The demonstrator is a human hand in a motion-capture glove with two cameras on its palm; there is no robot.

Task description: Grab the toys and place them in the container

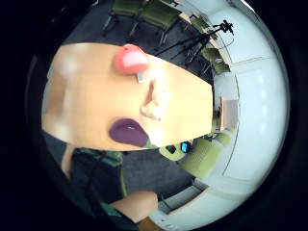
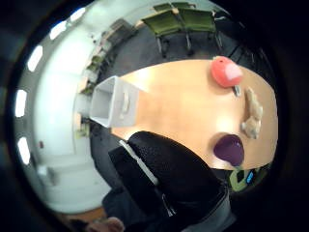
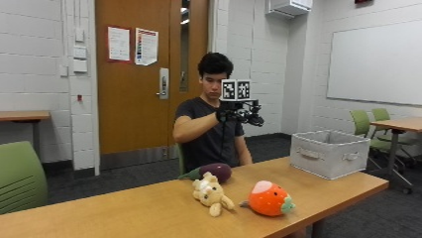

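1. You sit behind a long wooden table [image 3: 151, 208], with a brown door and a white block wall at your back, a whiteboard on the side wall, and green chairs about the room.
2. A second wooden table stands at the far side of the room under the whiteboard, with green chairs beside it.
3. Your gloved right hand [image 3: 238, 115] is raised at chest height, well above the tabletop and touching nothing.
4. From the thumb-side palm view a black gloved finger [image 2: 169, 166] reaches across the picture and holds nothing. Whether the fingers are straight or curled, I cannot tell.
5. Count three toys on the table, all near its middle and close together.
6. One is the purple eggplant toy [image 3: 214, 172], nearest you, lying on its side.
7. One is the tan plush animal [image 3: 211, 193], just in front of the eggplant toy.
8. One is the orange-red strawberry toy [image 3: 268, 198], just beside the plush animal, toward the table's front edge.
9. There is one container [image 3: 328, 153], a grey fabric bin with a handle on its side, standing at the table's end, well apart from the toys.
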